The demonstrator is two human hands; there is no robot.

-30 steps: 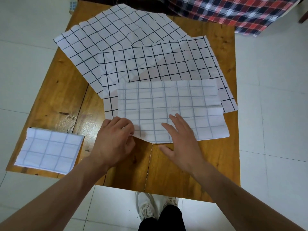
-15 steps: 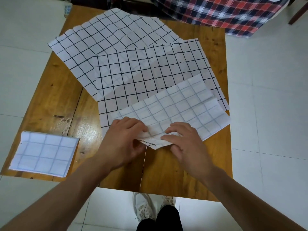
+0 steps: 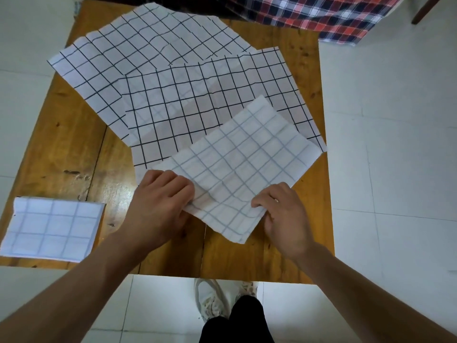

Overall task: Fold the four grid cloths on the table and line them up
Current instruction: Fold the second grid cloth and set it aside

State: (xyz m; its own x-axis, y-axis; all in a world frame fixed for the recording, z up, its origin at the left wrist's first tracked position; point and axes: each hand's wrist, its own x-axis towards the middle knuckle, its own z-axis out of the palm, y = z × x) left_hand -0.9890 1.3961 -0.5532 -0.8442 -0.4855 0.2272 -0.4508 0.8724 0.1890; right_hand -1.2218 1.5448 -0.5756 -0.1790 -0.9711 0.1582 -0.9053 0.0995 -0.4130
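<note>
left grip [image 3: 160,206] pinching, right grip [image 3: 284,214] pinching

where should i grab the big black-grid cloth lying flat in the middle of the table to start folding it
Take the flat white cloth with black grid lines by its two far corners, reaching in from the near side over it. It lies spread open, and its near edge is covered by the half-folded pale grey-grid cloth that the left hand and right hand hold, so the far corners are likely the freest.

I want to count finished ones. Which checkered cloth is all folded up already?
The small folded cloth at the table's near-left corner; the other three are bigger, less folded.
</note>
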